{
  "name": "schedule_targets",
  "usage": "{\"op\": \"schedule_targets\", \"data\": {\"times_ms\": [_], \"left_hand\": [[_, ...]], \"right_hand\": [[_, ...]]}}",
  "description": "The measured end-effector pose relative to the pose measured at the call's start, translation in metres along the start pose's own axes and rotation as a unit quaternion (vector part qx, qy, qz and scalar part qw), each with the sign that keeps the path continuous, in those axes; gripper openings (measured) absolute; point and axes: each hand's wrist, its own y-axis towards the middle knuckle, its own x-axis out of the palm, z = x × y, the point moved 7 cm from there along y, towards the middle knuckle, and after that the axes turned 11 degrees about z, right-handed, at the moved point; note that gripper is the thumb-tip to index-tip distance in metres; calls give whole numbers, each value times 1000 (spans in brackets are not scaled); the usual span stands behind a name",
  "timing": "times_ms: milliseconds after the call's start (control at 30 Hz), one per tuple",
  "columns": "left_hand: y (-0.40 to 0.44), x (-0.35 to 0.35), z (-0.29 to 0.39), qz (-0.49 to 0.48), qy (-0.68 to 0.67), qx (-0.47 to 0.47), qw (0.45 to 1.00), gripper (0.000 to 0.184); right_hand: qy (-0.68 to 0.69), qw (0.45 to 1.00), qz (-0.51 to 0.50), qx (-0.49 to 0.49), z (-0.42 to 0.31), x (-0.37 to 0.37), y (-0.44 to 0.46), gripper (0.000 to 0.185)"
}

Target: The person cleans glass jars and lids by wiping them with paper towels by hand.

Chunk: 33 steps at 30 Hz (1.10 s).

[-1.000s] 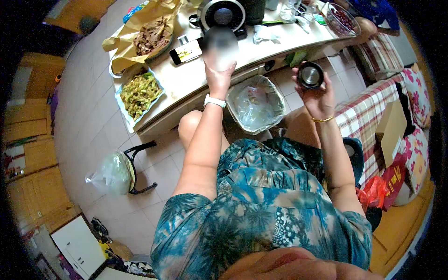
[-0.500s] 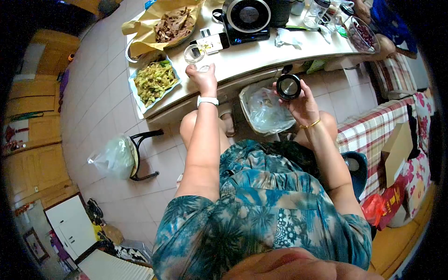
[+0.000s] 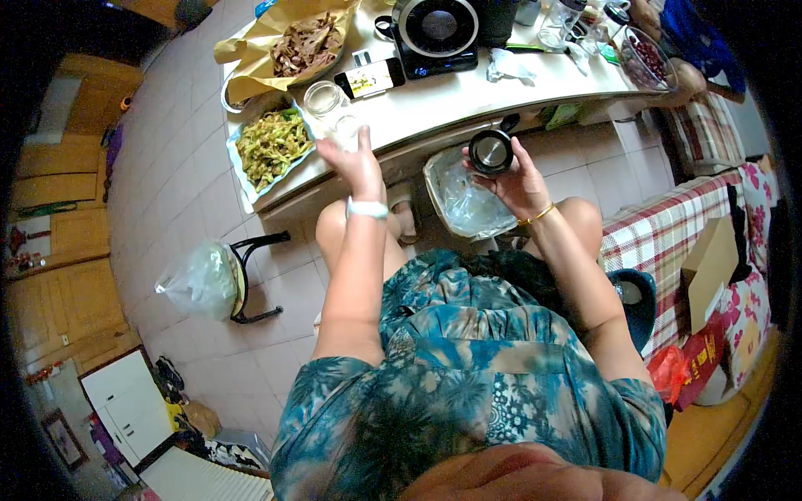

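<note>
My left hand (image 3: 357, 169) hovers at the table's front edge with its fingers spread and nothing in it. Just beyond it a clear glass jar (image 3: 324, 98) lies or stands on the table, apart from the fingers. My right hand (image 3: 523, 185) grips a round black bottle lid (image 3: 490, 151) with a small flap sticking out at its top, above the lined bin. Beside the jar is a phone (image 3: 370, 79) with a lit screen. To the left, a blue-rimmed tray (image 3: 246, 181) holds chopped greenish vegetables (image 3: 271, 149).
Brown dried pieces (image 3: 306, 46) lie on yellow paper (image 3: 242, 52) at the back left. A black device (image 3: 436, 29) with a round plate and lit display stands behind the phone. Below my right hand is a plastic-lined bin (image 3: 469, 203). Another person's leg (image 3: 687, 82) shows at right.
My left hand has let go of the glass jar and drawn back, its fingers now spreading. My right hand has shifted slightly left with the lid, whose flap now shows.
</note>
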Motion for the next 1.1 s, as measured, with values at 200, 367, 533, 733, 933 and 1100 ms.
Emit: {"op": "schedule_targets", "data": {"times_ms": [200,367,533,733,933,1100], "left_hand": [[-143,6,118,-395,84,198,893,103],[-136,44,108,-459,46,140,876,86],[-136,47,82,-419,32,132,898,78],[-144,64,54,-460,-182,-227,839,74],[-150,66,51,-457,-225,-353,785,72],[-155,64,50,-446,-250,-428,745,56]], "right_hand": [[-167,966,141,-140,-11,-7,1,59],[-252,940,82,-216,-12,17,2,60],[-516,754,98,-394,-77,7,33,42],[-704,502,267,-425,-155,-37,165,48],[-710,496,250,-432,-173,-58,184,23],[-563,648,191,-475,-150,16,35,11]]}}
